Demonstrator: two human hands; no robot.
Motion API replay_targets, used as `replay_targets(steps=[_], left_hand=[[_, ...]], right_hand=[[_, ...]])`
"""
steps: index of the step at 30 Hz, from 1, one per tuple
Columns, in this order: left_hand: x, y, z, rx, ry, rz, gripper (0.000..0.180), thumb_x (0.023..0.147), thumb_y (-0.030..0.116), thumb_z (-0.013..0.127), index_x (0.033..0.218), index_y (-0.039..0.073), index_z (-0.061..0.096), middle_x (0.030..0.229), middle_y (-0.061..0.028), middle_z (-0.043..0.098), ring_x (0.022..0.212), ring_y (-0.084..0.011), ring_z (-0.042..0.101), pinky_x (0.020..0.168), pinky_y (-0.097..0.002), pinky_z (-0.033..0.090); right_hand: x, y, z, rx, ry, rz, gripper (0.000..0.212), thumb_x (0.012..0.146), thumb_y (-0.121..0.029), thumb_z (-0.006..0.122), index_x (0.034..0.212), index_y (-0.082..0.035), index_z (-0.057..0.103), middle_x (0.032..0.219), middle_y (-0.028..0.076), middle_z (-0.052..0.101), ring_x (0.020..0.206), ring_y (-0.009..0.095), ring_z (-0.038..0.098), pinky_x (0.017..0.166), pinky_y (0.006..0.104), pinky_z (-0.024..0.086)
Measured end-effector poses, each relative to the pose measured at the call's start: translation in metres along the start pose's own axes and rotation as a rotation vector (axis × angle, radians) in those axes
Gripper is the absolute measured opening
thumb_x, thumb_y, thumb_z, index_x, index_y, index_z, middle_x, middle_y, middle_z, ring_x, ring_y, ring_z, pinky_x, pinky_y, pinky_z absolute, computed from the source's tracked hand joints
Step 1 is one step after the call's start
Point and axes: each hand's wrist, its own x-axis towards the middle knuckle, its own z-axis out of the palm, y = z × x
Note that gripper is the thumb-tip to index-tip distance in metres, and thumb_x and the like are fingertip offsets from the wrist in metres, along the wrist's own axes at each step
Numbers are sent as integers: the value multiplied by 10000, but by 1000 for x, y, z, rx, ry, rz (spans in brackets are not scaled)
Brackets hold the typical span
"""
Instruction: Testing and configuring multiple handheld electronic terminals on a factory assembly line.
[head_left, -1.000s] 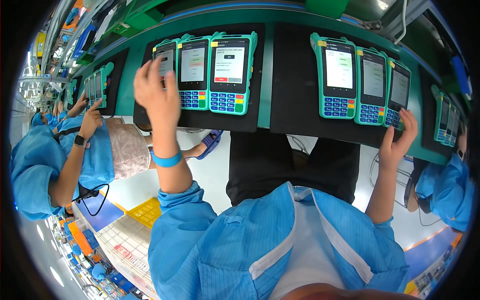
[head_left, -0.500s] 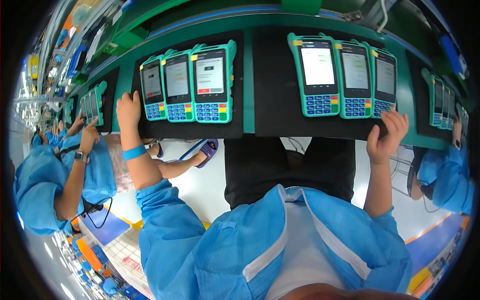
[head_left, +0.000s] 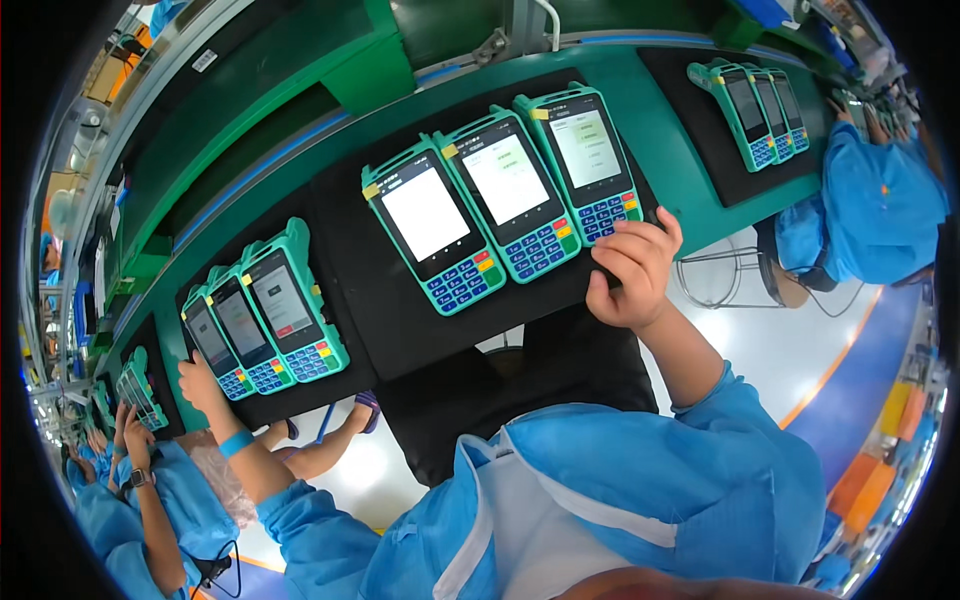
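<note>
On the blue keys [head_left: 466,288] of the keypad terminals [head_left: 478,262] there are small white digits. The middle screen [head_left: 503,182] and the right screen [head_left: 586,150] of the nearer group carry lines of print, too small for sure reading. A white label [head_left: 204,61] bears dark marks, not legible.

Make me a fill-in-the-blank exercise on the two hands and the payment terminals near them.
1. Of the three payment terminals in the central row, the right hand is nearest the ____ one.
2. In the next row to the left, the left hand is beside the ____ terminal.
3. The wristband above the left hand is coloured ____.
4. The mat under the central row is coloured ____.

Missing words: rightmost; leftmost; blue; black.
</note>
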Motion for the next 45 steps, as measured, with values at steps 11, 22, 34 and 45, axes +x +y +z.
replay_targets(steps=[11, 22, 34, 45], left_hand=[[-19, 24, -24, 49, -130, 29, 604, 934, 584, 426, 1239, 76, 540, 1209, -268, 558, 1148, -475, 503, 932, -554, 438], [-99, 102, -56, -42, -69, 244, 607, 915, 524, 517, 1129, -42, 565, 1143, -311, 554, 1091, -483, 494, 922, -541, 422], [-143, 143, -61, -193, 61, 483, 552, 884, 442, 610, 964, -103, 577, 983, -340, 570, 960, -494, 530, 873, -536, 421], [-243, 214, -118, -450, -107, 680, 581, 807, 337, 723, 1059, -136, 500, 1027, -307, 519, 1003, -466, 504, 889, -512, 420]], right_hand=[[1, -17, 6, 7, 75, -33, 278, 593, -34, 616, 855, -121, 649, 881, 2, 628, 913, 217, 597, 1054, 499, 279], [-2, -6, 3, 53, 89, 6, 275, 596, -20, 612, 849, -125, 648, 880, 3, 620, 914, 212, 601, 1062, 484, 268], [-3, -3, 7, 53, 128, 0, 245, 618, -59, 618, 851, -128, 649, 888, -2, 626, 913, 210, 605, 1055, 489, 285], [-3, -2, 4, 42, 126, 11, 274, 629, -97, 632, 903, -111, 643, 915, 20, 620, 935, 232, 578, 1055, 487, 279]])
